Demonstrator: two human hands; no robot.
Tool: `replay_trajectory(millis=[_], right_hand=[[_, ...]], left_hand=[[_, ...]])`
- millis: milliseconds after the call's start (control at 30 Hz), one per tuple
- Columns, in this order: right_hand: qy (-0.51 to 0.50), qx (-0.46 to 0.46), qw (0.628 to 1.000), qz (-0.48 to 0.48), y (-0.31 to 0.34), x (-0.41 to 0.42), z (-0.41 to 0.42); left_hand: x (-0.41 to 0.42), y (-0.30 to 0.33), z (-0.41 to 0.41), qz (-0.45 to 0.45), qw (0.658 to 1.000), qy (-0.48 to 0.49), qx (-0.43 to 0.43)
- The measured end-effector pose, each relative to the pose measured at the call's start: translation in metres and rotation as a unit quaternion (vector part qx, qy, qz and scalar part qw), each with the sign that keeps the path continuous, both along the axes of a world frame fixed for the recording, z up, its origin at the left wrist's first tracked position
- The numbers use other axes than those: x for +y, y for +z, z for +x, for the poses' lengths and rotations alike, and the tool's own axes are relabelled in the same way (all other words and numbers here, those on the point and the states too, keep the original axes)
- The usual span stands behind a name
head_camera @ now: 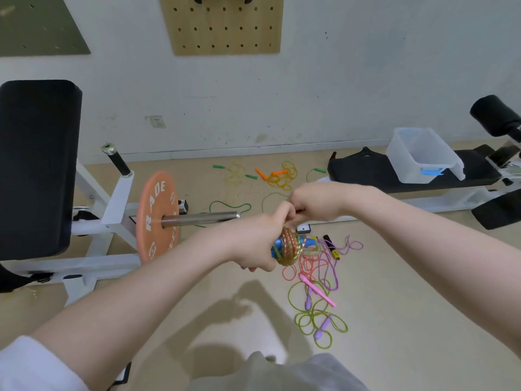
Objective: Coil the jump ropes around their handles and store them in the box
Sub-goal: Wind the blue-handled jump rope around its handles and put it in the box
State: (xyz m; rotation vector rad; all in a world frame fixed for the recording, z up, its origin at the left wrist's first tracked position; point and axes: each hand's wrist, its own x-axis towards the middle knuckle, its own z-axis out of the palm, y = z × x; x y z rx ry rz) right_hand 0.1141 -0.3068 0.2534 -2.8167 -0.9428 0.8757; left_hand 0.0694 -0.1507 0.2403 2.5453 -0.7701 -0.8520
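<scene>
I see my left hand (pixel 260 241) wrapped around the blue handles (pixel 277 245) of a jump rope, with its orange-yellow cord (pixel 289 246) wound in a thick coil around them. The bundle sits in the air over the floor, just right of the orange weight plate (pixel 158 217) on its steel bar (pixel 200 218). My right hand (pixel 315 201) is curled just above the coil, its fingertips meeting the left hand's; it seems to pinch the cord's loose end, though the end itself is too small for me to make out.

The clear plastic box (pixel 417 156) with a blue latch stands on the black bench (pixel 394 170) at far right, well apart from both hands.

On the floor directly below the coil lies a tangle of loose ropes: a pink-handled rope (pixel 317 290), a purple-handled rope with a green cord (pixel 321 327), and a black-and-yellow-handled rope (pixel 331 245). Farther back near the wall lie a green-handled rope (pixel 234 172) and an orange-handled rope (pixel 277 174), both uncoiled. A green cord (pixel 229 206) loops on the floor behind the bar.
</scene>
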Motion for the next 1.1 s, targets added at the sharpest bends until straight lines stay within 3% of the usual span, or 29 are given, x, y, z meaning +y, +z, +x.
replay_trajectory(millis=[133,233,333,467,567,800,900,1033,1100], right_hand=[[0.041,-0.093,0.994,-0.037,0.018,0.011,-0.005],[0.064,-0.252,0.964,-0.045,0.016,0.022,-0.019],[0.021,-0.323,0.946,0.018,0.012,0.026,-0.026],[-0.008,-0.271,0.936,0.224,-0.004,0.014,-0.022],[-0.034,-0.250,0.922,0.293,-0.010,0.009,-0.018],[-0.028,-0.275,0.899,0.340,-0.022,0.004,-0.034],[-0.048,-0.298,0.887,0.349,-0.024,0.002,-0.038],[-0.030,-0.317,0.885,0.339,-0.026,0.000,-0.039],[-0.007,-0.307,0.888,0.342,-0.029,0.000,-0.041]], left_hand=[[0.000,-0.016,0.003,0.015,0.997,0.073,-0.030],[0.000,-0.024,0.008,-0.073,0.983,0.167,0.015],[0.001,-0.024,0.014,-0.207,0.944,0.254,0.049],[0.003,-0.028,0.015,-0.346,0.871,0.329,0.120],[0.003,-0.028,0.012,-0.390,0.837,0.336,0.185],[0.006,-0.032,0.004,-0.448,0.790,0.281,0.310],[0.006,-0.028,0.000,-0.504,0.709,0.294,0.396],[-0.013,-0.026,-0.008,-0.501,0.679,0.381,0.378],[-0.020,-0.032,-0.010,-0.493,0.689,0.407,0.341]])
